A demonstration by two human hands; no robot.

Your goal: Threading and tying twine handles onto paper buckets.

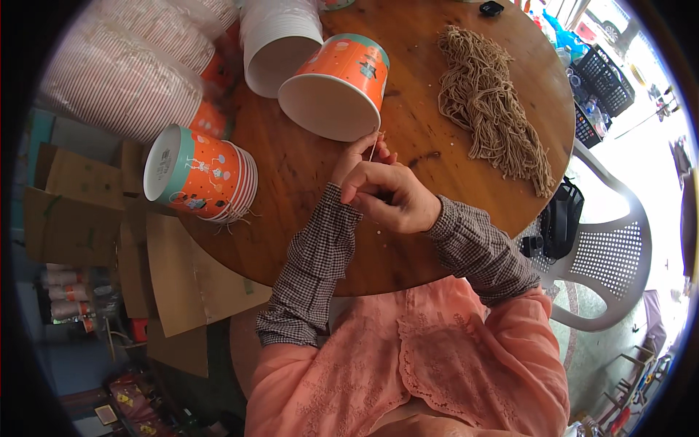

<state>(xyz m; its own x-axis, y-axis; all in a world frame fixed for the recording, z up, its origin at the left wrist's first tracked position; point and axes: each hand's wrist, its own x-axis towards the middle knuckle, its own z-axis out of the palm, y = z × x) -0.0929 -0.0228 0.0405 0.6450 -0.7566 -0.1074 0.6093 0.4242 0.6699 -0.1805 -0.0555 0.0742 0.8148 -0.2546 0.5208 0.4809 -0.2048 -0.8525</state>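
Observation:
An orange paper bucket [336, 62] with a green band and printed figures lies tipped on the round table, its white open mouth toward me. My left hand [351, 159] has its fingertips closed at the lower right of the bucket's rim. A thin pale string [373, 151] runs down from that spot to my right hand [397, 195], which is curled with thumb and fingers drawn together. The right hand overlaps part of the left, so some left fingers are hidden. Left of my hands, a short nested stack of matching buckets [211, 175] lies on its side, with loose string ends at its rims.
A tan bundle of strings [491, 109] lies at the table's right. White nested buckets [280, 51] and plastic-wrapped stacks [124, 80] crowd the far left. A small black object [491, 9] sits at the far edge. Cardboard boxes [175, 269] stand left; a grey chair [608, 255] stands right.

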